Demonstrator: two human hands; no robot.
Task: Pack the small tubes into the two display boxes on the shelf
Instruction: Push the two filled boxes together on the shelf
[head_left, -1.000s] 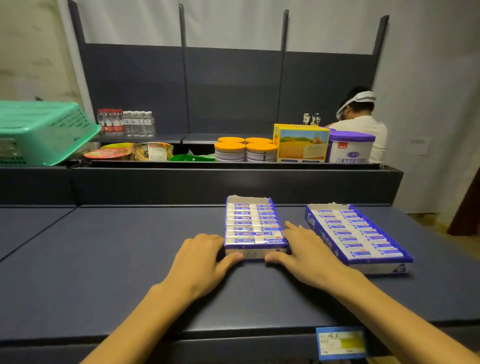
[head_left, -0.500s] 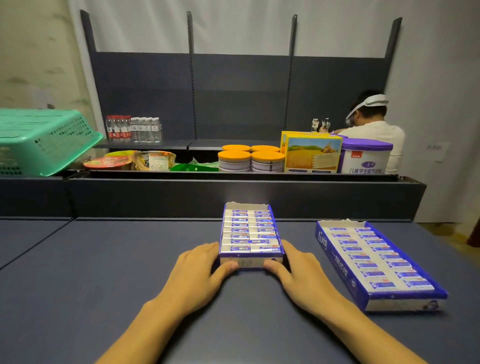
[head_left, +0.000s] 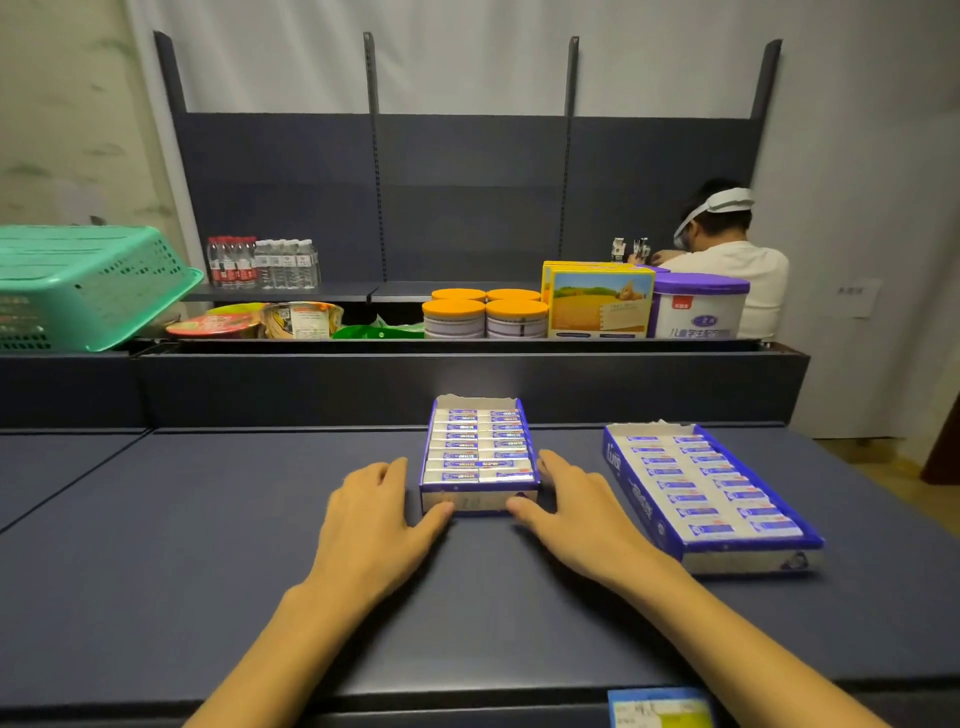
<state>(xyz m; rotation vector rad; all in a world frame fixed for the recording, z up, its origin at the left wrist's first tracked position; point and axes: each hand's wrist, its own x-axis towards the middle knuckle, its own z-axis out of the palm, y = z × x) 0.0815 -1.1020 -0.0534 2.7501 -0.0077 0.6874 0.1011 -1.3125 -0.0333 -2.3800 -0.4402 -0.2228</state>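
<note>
Both display boxes sit on the dark shelf (head_left: 208, 519), each w/ 2 rows of small tubes. L hand (head_left: 371, 525) & R hand (head_left: 576, 514) flank centre box (head_left: 478, 457), fingers straight, thumbs touching its front. Right box (head_left: 701, 493) sits apart.

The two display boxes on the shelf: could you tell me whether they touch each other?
Apart: the head view shows bare shelf between the left box and the right box.

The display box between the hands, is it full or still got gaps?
Full: the display box shows two packed columns of small tubes with no visible gaps.
</note>
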